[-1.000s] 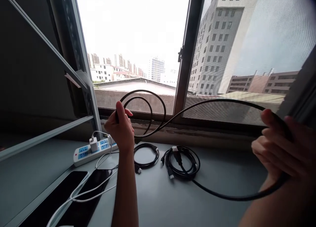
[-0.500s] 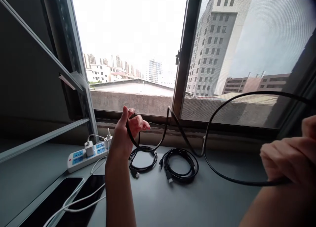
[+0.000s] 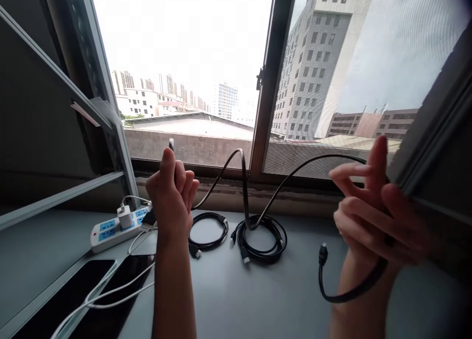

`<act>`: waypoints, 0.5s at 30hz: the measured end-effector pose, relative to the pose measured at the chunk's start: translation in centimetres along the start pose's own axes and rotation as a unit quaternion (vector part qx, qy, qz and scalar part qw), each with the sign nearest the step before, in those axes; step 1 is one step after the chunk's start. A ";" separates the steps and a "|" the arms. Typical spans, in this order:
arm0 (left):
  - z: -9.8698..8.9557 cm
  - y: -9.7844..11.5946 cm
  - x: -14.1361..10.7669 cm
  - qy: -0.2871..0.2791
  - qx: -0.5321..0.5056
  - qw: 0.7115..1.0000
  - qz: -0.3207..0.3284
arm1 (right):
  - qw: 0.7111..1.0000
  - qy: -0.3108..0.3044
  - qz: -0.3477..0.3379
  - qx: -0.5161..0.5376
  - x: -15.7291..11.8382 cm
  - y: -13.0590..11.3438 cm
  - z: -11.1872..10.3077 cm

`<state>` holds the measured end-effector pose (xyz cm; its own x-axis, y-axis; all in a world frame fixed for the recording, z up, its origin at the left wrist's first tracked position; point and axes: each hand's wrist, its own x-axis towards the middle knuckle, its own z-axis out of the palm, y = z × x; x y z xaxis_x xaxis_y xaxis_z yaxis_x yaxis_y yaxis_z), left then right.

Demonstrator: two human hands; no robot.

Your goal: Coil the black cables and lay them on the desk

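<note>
Left hand: fingers curled round black cable. Right hand: fingers loosely bent around same cable, plug upturned beside wrist. Cable bends between hands, above worktop's window-side edge; large coil and small coil lie near that edge.

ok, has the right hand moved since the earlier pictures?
Yes, leftward: across the image, the right hand now sits closer to the middle window post than in both earlier pictures.

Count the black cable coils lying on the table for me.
2: a smaller coil to the right of the left hand, and a larger coil farther right. The held cable isn't counted; the left arm may hide others.
</note>
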<state>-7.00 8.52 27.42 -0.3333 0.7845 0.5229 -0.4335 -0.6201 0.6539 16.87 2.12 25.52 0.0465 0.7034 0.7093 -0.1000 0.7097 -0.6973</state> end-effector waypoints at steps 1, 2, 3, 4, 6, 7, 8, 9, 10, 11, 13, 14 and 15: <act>0.4 0.1 -0.4 0.004 -0.004 1.000 0.009 | 0.999 -0.017 0.027 0.032 0.1 -0.1 0.5; 0.7 0.2 -0.8 0.007 -0.010 1.000 0.018 | 0.997 -0.029 0.056 0.051 0.1 -0.3 1.0; 1.0 0.3 -1.1 0.007 -0.018 0.999 0.027 | 0.995 -0.035 0.078 0.042 0.1 -0.4 1.5; 1.3 0.4 -1.5 0.003 -0.027 0.999 0.035 | 0.994 -0.038 0.095 0.024 0.2 -0.5 2.0; 2.0 0.5 -2.2 -0.013 -0.051 0.997 0.051 | 0.992 -0.054 0.117 -0.010 0.1 -0.6 2.7; 2.3 0.5 -2.5 -0.026 -0.066 0.996 0.060 | 0.989 -0.073 0.130 -0.021 0.1 -0.6 3.0; 2.6 0.4 -2.8 -0.041 -0.081 0.994 0.069 | 0.984 -0.097 0.145 -0.028 0.0 -0.5 3.3; 2.9 0.3 -3.1 -0.058 -0.095 0.991 0.074 | 0.979 -0.122 0.161 -0.032 -0.1 -0.4 3.6; 3.3 0.1 -3.5 -0.079 -0.107 0.988 0.077 | 0.974 -0.138 0.174 -0.034 -0.1 -0.3 3.9; 3.6 -0.2 -3.8 -0.104 -0.113 0.985 0.082 | 0.972 -0.145 0.182 -0.034 -0.2 -0.2 4.1; 4.3 -1.0 -4.6 -0.153 -0.105 0.977 0.102 | 0.976 -0.128 0.175 -0.026 -0.4 -0.1 4.4; 4.6 -1.4 -5.0 -0.170 -0.087 0.974 0.123 | 0.981 -0.109 0.162 -0.017 -0.3 -0.1 4.4; 4.8 -1.8 -5.3 -0.179 -0.061 0.970 0.154 | 0.986 -0.083 0.145 -0.007 -0.3 0.0 4.2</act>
<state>-0.42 5.41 26.09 -0.1608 0.4956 0.8535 -0.4629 -0.8017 0.3783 12.70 1.73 25.79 -0.1461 0.8619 0.4855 -0.0715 0.4803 -0.8742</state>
